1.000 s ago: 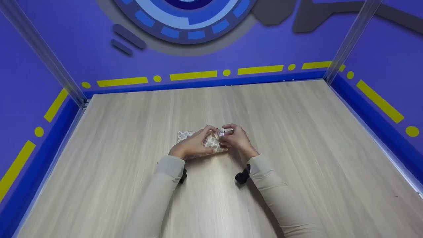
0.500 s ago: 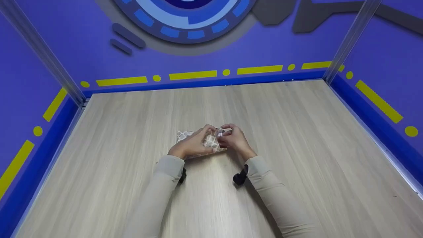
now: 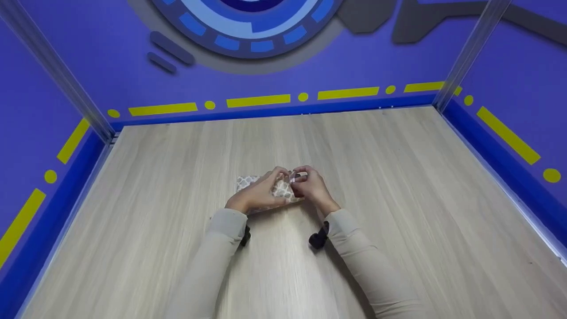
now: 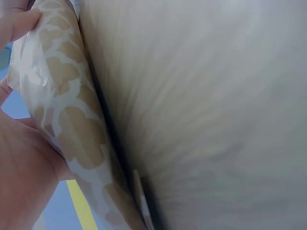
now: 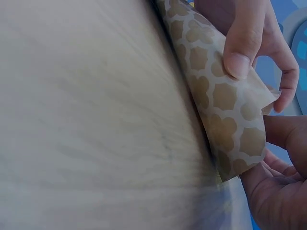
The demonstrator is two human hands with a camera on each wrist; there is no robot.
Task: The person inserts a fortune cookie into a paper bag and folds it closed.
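A flat parcel in wrapping paper point(image 3: 282, 189), pale with a brown-grey blotched pattern, lies at the middle of the table. My left hand point(image 3: 262, 191) reaches over it and grips it, thumb on the near side and fingers on the far side. At the parcel's right end, my right hand point(image 3: 312, 185) pinches the edge of the paper with curled fingers. A small shiny, pale bit point(image 3: 292, 177) shows between the two hands; whether it is tape or folded paper I cannot tell. In the right wrist view, the patterned paper point(image 5: 223, 110) has a loose corner sticking out.
The wooden table point(image 3: 177, 168) stretches around the parcel on all sides. Blue printed walls point(image 3: 266, 79) with yellow marks close in its back, left and right. A black wrist device point(image 3: 318, 240) hangs under my right sleeve.
My right hand has shifted slightly left, closer to the left hand and over the parcel's right end. The left hand and the parcel stay nearly still.
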